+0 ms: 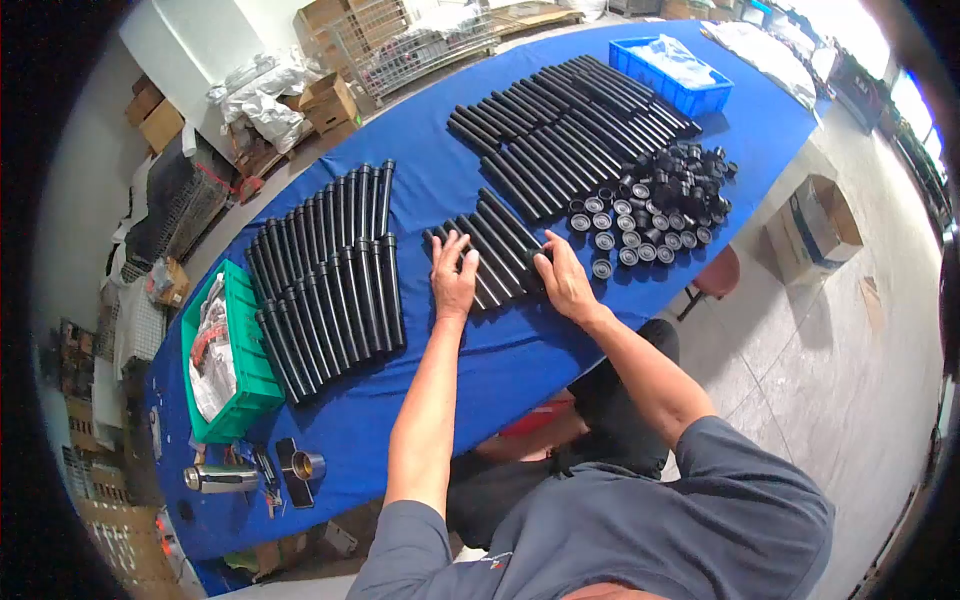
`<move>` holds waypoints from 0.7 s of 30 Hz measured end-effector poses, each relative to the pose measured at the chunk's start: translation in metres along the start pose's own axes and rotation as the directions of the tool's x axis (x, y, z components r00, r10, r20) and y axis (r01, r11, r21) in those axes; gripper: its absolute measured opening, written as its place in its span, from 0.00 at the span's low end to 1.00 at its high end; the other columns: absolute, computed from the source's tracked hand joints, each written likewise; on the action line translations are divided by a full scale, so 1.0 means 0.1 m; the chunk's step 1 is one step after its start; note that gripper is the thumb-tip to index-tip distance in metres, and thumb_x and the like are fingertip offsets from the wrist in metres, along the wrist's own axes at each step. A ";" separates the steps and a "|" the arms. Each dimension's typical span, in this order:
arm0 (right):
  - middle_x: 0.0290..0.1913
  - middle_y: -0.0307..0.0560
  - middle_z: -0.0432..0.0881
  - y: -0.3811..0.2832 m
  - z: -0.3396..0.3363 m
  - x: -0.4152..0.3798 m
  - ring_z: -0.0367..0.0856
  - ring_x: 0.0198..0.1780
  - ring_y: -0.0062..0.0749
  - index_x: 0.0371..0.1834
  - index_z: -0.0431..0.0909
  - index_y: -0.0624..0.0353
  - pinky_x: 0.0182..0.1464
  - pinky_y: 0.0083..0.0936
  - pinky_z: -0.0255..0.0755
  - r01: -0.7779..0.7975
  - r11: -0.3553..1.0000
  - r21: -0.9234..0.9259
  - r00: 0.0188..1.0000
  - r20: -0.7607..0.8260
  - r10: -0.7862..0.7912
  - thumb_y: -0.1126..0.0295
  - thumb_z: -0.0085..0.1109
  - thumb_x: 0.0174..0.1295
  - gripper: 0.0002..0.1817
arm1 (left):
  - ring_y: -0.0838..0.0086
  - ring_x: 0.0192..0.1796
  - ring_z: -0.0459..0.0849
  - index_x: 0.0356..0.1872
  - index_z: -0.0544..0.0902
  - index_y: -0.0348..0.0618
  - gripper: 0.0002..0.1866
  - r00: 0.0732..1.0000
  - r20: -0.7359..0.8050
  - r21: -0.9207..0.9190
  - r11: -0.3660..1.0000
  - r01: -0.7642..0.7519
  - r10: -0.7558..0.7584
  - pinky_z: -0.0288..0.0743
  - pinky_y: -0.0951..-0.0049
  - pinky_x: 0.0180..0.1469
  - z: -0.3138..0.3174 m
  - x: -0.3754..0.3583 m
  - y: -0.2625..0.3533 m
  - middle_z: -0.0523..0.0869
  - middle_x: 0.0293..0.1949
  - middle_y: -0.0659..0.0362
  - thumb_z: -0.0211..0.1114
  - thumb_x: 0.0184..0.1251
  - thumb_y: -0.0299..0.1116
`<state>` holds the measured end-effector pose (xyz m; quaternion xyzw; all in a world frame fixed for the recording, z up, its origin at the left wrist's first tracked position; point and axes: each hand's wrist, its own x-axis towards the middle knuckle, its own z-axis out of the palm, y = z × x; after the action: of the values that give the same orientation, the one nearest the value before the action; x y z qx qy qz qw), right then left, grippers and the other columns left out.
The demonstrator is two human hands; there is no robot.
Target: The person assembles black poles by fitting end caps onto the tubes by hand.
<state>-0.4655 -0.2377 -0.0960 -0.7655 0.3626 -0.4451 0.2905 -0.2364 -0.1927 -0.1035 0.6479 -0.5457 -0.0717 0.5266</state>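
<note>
In the middle of the blue-covered table lies a small row of black tubes (487,245), side by side and slanting. My left hand (455,280) rests over the left end of this row, fingers spread on the tubes. At the row's right side, my right hand (568,280) is closed with thumb and fingers around a small black cap (537,260), close against the rightmost tube. Loose black caps (629,239) are heaped just to the right, several standing with their ringed faces up. Behind them a large batch of black tubes (550,150) is laid out in rows.
Black tubes with wider collars (330,270) lie in two rows on the left. Beside them stands a green crate (262,385) with plastic bags; a metal flask (220,478) and a phone (293,480) are nearby. A blue bin (690,98) sits far back, a cardboard box (815,230) on the floor.
</note>
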 end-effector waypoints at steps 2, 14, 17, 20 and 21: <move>0.61 0.69 0.75 0.04 0.01 0.00 0.74 0.62 0.63 0.55 0.70 0.70 0.66 0.45 0.67 0.142 0.989 -0.031 0.986 -0.081 -0.144 0.65 0.54 0.75 0.17 | 0.49 0.79 0.64 0.59 0.86 0.43 0.20 0.999 -0.044 0.003 1.000 -0.029 0.029 0.58 0.55 0.79 -0.13 -0.06 0.11 0.79 0.69 0.45 0.69 0.68 0.39; 0.32 0.47 0.77 -0.67 -0.14 -0.63 0.82 0.35 0.46 0.40 0.76 0.56 0.35 0.40 0.77 0.409 0.904 -0.126 0.861 0.380 -0.337 0.59 0.71 0.58 0.17 | 0.67 0.24 0.85 0.47 0.80 0.38 0.08 0.941 -0.025 -0.865 0.464 -0.190 0.339 0.79 0.67 0.23 -1.70 -1.35 2.71 0.87 0.28 0.50 0.66 0.72 0.29; 0.34 0.48 0.79 -0.47 -0.08 -0.63 0.83 0.37 0.47 0.40 0.77 0.55 0.37 0.40 0.77 0.280 0.924 -0.258 0.930 0.312 -0.195 0.58 0.71 0.59 0.17 | 0.69 0.19 0.79 0.45 0.76 0.44 0.07 0.918 -0.126 -0.945 0.236 -0.226 0.376 0.69 0.70 0.17 -1.62 -1.34 3.04 0.81 0.22 0.52 0.63 0.72 0.23; 0.38 0.48 0.79 -0.53 -0.09 -0.61 0.83 0.41 0.46 0.42 0.77 0.57 0.42 0.39 0.78 0.275 0.901 -0.335 0.914 0.381 -0.138 0.55 0.72 0.59 0.20 | 0.71 0.21 0.78 0.43 0.86 0.59 0.04 0.959 -0.037 -0.939 0.318 -0.129 0.280 0.65 0.77 0.20 -1.76 -1.46 3.17 0.85 0.29 0.55 0.68 0.69 0.37; 0.38 0.48 0.79 -0.55 -0.09 -0.60 0.83 0.42 0.46 0.42 0.77 0.57 0.42 0.39 0.77 0.268 0.896 -0.354 0.916 0.381 -0.123 0.54 0.72 0.59 0.21 | 0.71 0.20 0.78 0.42 0.86 0.58 0.04 0.961 -0.071 -0.943 0.296 -0.153 0.269 0.64 0.77 0.20 -1.74 -1.48 3.17 0.85 0.28 0.55 0.68 0.69 0.37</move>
<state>-0.4771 -0.1585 -0.0780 -0.9080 0.3082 -0.2463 0.1411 -0.3783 0.0758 0.1423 0.1408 -0.5085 -0.3367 0.7799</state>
